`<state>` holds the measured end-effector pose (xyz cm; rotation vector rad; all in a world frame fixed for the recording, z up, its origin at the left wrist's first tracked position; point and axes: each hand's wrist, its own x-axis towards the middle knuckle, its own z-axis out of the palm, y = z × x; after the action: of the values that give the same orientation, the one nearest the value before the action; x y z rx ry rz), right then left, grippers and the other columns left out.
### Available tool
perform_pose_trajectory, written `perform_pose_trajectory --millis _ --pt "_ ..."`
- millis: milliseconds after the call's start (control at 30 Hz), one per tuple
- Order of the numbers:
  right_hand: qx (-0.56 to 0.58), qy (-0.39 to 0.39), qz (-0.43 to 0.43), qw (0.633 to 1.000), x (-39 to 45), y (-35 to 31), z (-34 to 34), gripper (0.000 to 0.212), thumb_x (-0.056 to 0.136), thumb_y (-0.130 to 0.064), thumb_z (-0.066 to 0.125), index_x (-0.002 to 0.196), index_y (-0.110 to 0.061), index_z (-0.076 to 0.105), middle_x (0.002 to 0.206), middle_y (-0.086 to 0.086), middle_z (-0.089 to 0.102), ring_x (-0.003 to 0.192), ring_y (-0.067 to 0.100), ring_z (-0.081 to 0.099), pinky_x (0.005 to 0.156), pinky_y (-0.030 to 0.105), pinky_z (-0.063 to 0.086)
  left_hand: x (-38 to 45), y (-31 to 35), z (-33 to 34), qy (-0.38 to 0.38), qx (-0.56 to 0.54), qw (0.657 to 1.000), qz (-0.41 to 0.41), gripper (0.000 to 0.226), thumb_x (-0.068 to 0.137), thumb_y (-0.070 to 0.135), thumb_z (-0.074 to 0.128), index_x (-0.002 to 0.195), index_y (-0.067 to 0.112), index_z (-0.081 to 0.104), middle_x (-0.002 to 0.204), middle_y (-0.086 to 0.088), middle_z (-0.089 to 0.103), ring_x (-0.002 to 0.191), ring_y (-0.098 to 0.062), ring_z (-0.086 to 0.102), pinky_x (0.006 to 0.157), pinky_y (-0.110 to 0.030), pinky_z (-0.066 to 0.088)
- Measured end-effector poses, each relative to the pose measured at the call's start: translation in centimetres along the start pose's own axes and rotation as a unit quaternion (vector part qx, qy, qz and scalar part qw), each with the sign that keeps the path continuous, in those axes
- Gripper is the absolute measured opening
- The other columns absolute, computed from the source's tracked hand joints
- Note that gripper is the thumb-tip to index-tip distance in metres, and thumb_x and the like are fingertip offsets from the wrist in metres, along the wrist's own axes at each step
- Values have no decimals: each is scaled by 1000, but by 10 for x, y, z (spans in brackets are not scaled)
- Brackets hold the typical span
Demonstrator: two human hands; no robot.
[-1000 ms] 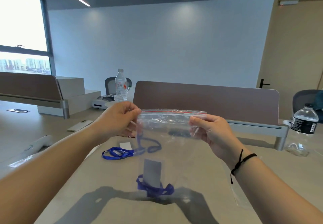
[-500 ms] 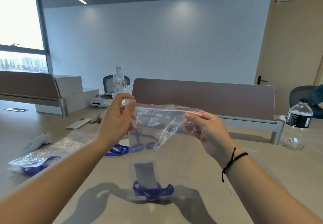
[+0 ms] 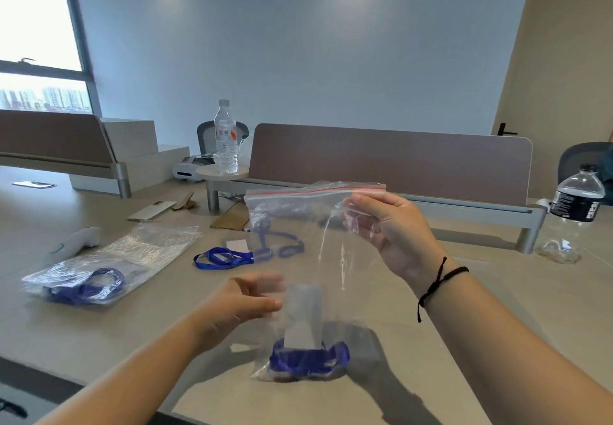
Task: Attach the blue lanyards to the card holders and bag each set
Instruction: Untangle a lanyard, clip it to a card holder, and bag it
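we start with the clear plastic zip bag with the red seal strip (image 3: 308,258), which hangs upright in the air above the pale worktop (image 3: 497,308), its long axis running top to bottom. inside it, a grey translucent card holder (image 3: 303,316) stands on end, and the bunched blue lanyard (image 3: 308,356) sits at the bottom of the bag under it. the seal strip is at the top, roughly level, tilted up a little toward the right.

our right hand (image 3: 388,229) pinches the bag's upper right corner just under the strip, thumb and fingers closed on the plastic, and carries its whole weight. our left hand (image 3: 238,308) is low, beside the bag's left edge at the height of the card holder, fingers loosely curled and blurred; we cannot tell whether it touches the plastic, and it seems to hold nothing.

so the strip lies above and to the right of the left hand, and its free left end is the nearer part for that hand. we judge the seal wants pressing along that line, left to right.

further out, a loose blue lanyard with a small white card (image 3: 229,257) lies on the worktop behind the bag, and a bagged blue lanyard set (image 3: 89,283) lies well to the left.
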<state>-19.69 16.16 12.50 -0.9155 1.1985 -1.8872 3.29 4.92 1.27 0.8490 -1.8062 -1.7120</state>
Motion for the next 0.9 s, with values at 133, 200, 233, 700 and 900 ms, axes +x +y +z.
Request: perform_pose_trajectory --millis 133,200,233,700,900 --pt "30 2 6 1000 10 -1 -5 10 92 -11 67 101 -9 71 96 9 78 86 24 75 81 31 55 3 -10 11 -53 21 995 -77 47 78 6 80 121 12 63 114 -11 74 108 -26 70 90 -35 57" --pt "40 8 5 999 15 -4 -8 11 95 -12 64 105 -9 69 101 11 77 91 27 75 84 35 58 5 -15 16 -71 53 992 -91 39 83 -1 75 119 8 65 109 -14 76 104 -28 72 90 -38 59" --pt "40 13 1 999 18 -5 -10 11 95 -11 64 104 -9 69 105 12 77 93 27 73 84 36 58 6 -17 17 -60 71 992 -89 32 85 -1 72 116 7 66 103 -14 77 99 -27 74 89 -39 60" --pt "28 66 91 993 67 48 -21 16 104 -15 49 108 -8 63 92 7 78 81 22 76 67 33 64 13 -30 -44 165 -87 982 -32 13 89 3 67 101 0 73 85 -21 75 61 -20 70 54 -26 60" --pt "-20 53 141 988 92 96 20 22 104 -20 50 117 -15 68 91 6 78 64 20 73 58 32 60 -2 -35 -114 214 -123 969 -2 32 72 11 76 102 4 72 89 -19 76 70 -20 73 58 -23 60"
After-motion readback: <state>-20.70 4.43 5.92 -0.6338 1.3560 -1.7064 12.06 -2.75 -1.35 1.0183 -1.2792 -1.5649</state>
